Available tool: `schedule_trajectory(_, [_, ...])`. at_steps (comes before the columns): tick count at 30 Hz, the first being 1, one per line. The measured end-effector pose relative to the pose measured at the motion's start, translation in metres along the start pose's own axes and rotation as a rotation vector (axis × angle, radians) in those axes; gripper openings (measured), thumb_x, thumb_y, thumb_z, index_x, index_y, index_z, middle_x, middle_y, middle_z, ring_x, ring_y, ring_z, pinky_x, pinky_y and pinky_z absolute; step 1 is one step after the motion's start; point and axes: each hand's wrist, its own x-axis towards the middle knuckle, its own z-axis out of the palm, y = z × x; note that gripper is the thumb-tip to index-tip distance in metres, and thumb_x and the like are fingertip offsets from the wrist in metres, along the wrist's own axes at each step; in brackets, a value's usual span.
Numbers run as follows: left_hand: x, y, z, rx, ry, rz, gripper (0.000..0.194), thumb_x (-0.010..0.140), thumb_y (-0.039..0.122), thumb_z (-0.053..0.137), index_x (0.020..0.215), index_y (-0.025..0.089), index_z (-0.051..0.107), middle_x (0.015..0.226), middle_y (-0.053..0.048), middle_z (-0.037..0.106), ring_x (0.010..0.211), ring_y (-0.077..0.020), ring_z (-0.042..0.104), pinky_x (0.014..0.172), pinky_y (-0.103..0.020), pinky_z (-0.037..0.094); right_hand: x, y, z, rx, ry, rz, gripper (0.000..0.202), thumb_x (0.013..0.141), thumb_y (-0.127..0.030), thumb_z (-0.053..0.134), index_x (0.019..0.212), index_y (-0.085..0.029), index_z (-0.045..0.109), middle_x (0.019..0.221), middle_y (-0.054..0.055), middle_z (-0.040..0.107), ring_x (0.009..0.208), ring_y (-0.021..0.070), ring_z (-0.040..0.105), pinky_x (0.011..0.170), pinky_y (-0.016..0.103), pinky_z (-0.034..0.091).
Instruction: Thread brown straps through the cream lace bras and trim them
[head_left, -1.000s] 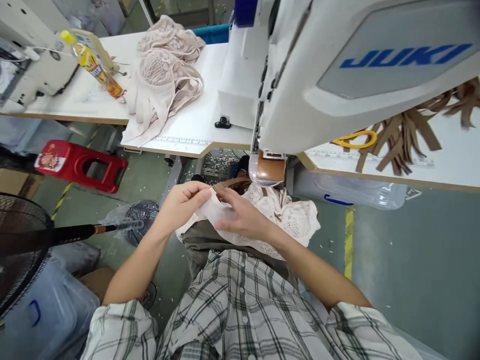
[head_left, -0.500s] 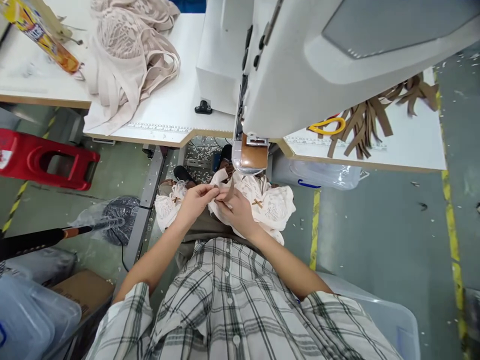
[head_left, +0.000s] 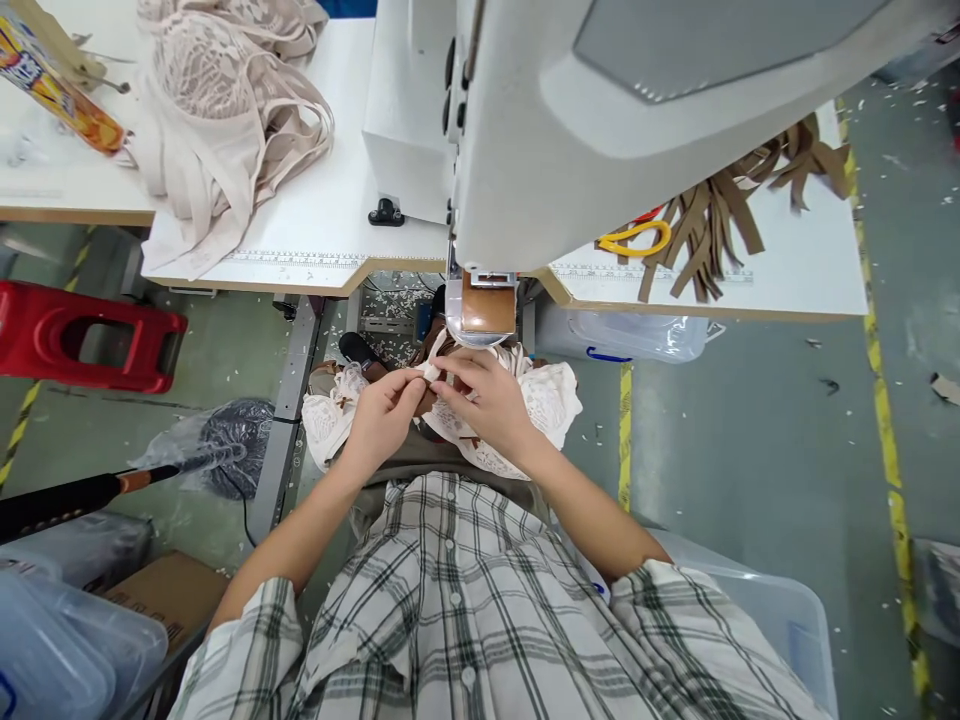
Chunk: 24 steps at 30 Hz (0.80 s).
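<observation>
Pale lace garment (head_left: 551, 395) lies over my lap, below the front arm of a white sewing machine (head_left: 517, 150). My left hand (head_left: 386, 410) pinches the garment's pale strap (head_left: 431, 370) together with a small brown piece. Facing it, my right hand (head_left: 484, 400) has thumb and fingers closed on the same strap, its fingertips almost touching the left ones. Exactly how the strap and brown piece meet is hidden by the fingers. A metal-edged plate with a brown patch (head_left: 487, 308) sits just above the hands.
More pale garments (head_left: 217, 120) are heaped on the left tabletop. Yellow-handled scissors (head_left: 637, 238) and brown strips (head_left: 709, 230) lie on the right tabletop. A red stool (head_left: 86, 335) stands at the left, near a metal table leg (head_left: 289, 420). Clear bins (head_left: 780, 610) are on the floor.
The view has shifted, so the table and machine sit further left. My right hand has turned over the strap, and the brown strip that stuck up from it is mostly hidden now.
</observation>
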Motion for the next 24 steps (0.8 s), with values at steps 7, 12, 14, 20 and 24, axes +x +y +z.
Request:
schedule_trajectory(7, [0.005,-0.003,0.011,0.138,0.058,0.051,0.027,0.093,0.042,0.052,0.086,0.018,0.063,0.068,0.001,0.055,0.064,-0.0119,0.050,0.058,-0.021,0.042,-0.013,0.007,0.013,-0.067,0.191,-0.223,0.017,0.095,-0.025,0.056,0.094,-0.024,0.074,0.095,0.006,0.073,0.092,0.0171,0.067,0.082,0.031,0.056])
schedule_trajectory(12, [0.015,0.002,0.009,0.306,0.056,0.097,0.033,0.094,0.044,0.051,0.074,0.018,0.059,0.063,0.002,0.054,0.059,-0.0118,0.049,0.056,-0.021,0.040,0.005,0.053,-0.034,-0.312,0.050,-0.439,0.025,0.095,-0.022,0.051,0.106,-0.025,0.073,0.102,0.004,0.074,0.096,0.0165,0.068,0.082,0.029,0.056])
schedule_trajectory(14, [0.018,0.004,0.007,0.380,0.051,0.146,0.034,0.094,0.042,0.049,0.072,0.018,0.059,0.062,0.002,0.055,0.058,-0.0121,0.050,0.055,-0.022,0.039,0.031,0.082,-0.085,-0.435,0.157,-0.290,0.036,0.093,-0.014,0.043,0.116,-0.023,0.069,0.111,0.006,0.073,0.107,0.0192,0.066,0.091,0.034,0.054])
schedule_trajectory(20, [0.013,0.017,0.013,0.455,-0.050,0.154,0.035,0.094,0.040,0.048,0.069,0.018,0.059,0.060,0.001,0.056,0.057,-0.0122,0.049,0.057,-0.023,0.038,0.124,0.141,-0.225,-0.851,-0.124,0.080,0.058,0.081,-0.007,0.049,0.139,-0.011,0.052,0.140,0.018,0.057,0.122,0.0306,0.057,0.101,0.043,0.046])
schedule_trajectory(24, [0.010,0.028,0.011,0.314,-0.073,0.033,0.032,0.093,0.041,0.051,0.074,0.017,0.062,0.065,0.000,0.058,0.060,-0.0119,0.050,0.058,-0.022,0.040,0.118,0.138,-0.236,-1.026,-0.309,0.058,0.048,0.088,-0.021,0.054,0.135,-0.013,0.055,0.118,0.018,0.066,0.102,0.0305,0.064,0.083,0.038,0.049])
